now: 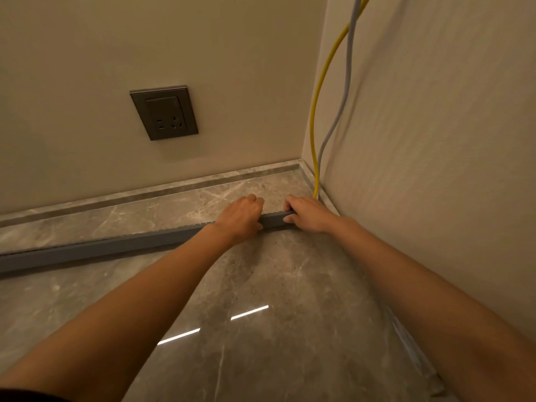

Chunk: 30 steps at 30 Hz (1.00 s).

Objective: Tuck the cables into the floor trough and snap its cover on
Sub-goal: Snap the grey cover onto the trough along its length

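- Nearest the camera, polished grey marble floor (pixel 261 358) with two bright streaks of ceiling light reflected in it, and both bare forearms reaching out across it.
- Along the foot of the right-hand wall, a second grey strip (pixel 417 355) lies on the floor; its far part is hidden behind the right forearm.
- Next out, the long grey floor trough (pixel 95 249) runs from the left edge towards the corner, toothed along its top edge.
- Left hand (pixel 242 217) is curled down over the trough, fingers folded on the far side.
- Right hand (pixel 309 213) sits just beside it, thumb in front and fingers behind, clamped on the trough's end piece.
- Between them they cover the trough's end, so whether a cover is seated there I cannot tell.
- Beyond, a yellow cable (pixel 314 123) and a grey cable (pixel 336 123) hang down the corner, meeting the floor just behind the right hand.
- Farthest, a grey wall socket (pixel 164 113) on the beige wall above the marble skirting (pixel 145 192).
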Motion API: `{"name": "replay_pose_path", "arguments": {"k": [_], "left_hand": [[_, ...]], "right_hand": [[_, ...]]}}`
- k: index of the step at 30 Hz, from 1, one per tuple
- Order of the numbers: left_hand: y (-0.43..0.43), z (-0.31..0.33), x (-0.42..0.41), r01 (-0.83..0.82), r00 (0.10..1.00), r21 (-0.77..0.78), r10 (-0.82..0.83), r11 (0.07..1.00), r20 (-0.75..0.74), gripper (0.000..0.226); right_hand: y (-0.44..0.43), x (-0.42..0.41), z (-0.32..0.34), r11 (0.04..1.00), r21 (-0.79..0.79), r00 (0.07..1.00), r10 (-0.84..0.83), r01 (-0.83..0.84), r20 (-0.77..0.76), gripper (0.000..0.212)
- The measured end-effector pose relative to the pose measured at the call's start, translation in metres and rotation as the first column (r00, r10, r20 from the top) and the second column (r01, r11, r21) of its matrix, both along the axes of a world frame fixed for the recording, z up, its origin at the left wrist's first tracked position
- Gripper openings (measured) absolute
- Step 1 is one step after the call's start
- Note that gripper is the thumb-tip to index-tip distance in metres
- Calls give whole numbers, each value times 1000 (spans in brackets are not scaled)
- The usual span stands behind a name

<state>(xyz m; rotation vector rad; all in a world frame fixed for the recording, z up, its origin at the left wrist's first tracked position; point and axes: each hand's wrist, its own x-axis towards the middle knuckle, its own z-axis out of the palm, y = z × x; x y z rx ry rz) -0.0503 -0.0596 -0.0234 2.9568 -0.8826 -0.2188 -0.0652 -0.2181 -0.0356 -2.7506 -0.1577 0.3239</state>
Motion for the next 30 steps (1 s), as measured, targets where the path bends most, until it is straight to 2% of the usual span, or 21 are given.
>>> {"name": "replay_pose_path", "arguments": {"k": [3,7,19,30], "left_hand": [[-2,1,0,32,999,24,-33,999,5,34],[-5,3,-1,57,998,52,-57,997,2,26],[-2,-2,-11,133,982,84,-143,988,122,26],[-3,-7,-14,119,984,62,-126,991,124,25]], "right_hand": [[0,-2,1,1000,-3,1000,1,-1,6,16],[-1,-3,1,1000,-5,1000,11,-11,15,15],[-1,-10,-7,998,-62,998,36,-32,60,17],[0,-20,-9,999,-33,994,39,-36,102,23]]}}
